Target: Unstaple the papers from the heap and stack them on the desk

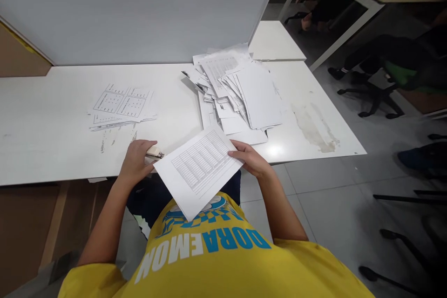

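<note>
- A printed sheet [199,172] with a table grid is slanting across the front edge of the white desk [45,135], its lower corner hanging over the yellow shirt [209,270].
- The right hand [254,160] is pinching the sheet's right edge, thumb lying on top and fingers going underneath.
- The left hand [137,162] is curling around a small cream stapler [154,152] — its metal end is pointing toward the sheet's left corner, though whether it is gripping the paper I cannot tell.
- Just beyond the sheet, a messy pile of papers [258,95] is spreading over the desk, sheets overlapping at many angles.
- Beyond the left hand, a smaller stack of printed papers [120,102] is lying fanned.
- A grey partition [139,14] is standing along the back — a cardboard box [19,53] is sitting at its left.
- Rightward, an office chair [380,98] is standing on the tiled floor [328,195].
</note>
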{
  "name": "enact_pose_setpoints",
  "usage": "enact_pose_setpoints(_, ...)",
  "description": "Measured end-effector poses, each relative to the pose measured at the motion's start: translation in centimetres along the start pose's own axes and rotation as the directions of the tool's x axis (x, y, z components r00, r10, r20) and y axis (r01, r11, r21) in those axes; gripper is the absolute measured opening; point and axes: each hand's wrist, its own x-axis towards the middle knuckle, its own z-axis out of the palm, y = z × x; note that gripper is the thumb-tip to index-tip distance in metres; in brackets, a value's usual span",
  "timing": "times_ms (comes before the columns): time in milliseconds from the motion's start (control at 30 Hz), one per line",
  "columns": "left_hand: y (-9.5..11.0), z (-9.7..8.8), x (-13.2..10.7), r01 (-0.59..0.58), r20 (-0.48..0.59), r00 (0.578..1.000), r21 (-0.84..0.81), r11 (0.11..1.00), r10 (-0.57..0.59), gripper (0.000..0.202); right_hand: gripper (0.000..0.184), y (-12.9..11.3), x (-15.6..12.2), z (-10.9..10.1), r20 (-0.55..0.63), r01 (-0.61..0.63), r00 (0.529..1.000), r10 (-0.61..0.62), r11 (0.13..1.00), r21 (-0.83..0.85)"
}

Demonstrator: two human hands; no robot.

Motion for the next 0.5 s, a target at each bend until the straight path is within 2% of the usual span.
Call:
enact_pose_setpoints(167,0.2,0.0,0.6,-0.071,0.042,0.997,-0.016,0.997,0.071,0.038,0.049,-2.4,1.1,-0.7,0.060,0.037,0.998,-0.033,0.997,-0.068)
enact_pose_setpoints(300,0.2,0.1,1.1,-0.183,0.040,0.983,0.022,0.983,0.182,0.040,0.048,-4.0,1.7,-1.5,0.068,0.047,0.997,-0.036,0.985,-0.167)
enact_pose_setpoints(400,0.1,0.4,1.5,-0.287,0.022,0.958,0.061,0.956,0.286,0.041,0.049,-4.7,2.2,-1.8,0.050,0.053,0.998,-0.042,0.970,-0.238)
enact_pose_setpoints(500,0.0,0.6,2.0,-0.327,0.039,0.945,0.038,0.944,0.326,0.038,0.048,-4.8,2.5,-2.1,0.058,0.076,0.996,-0.063,0.960,-0.270)
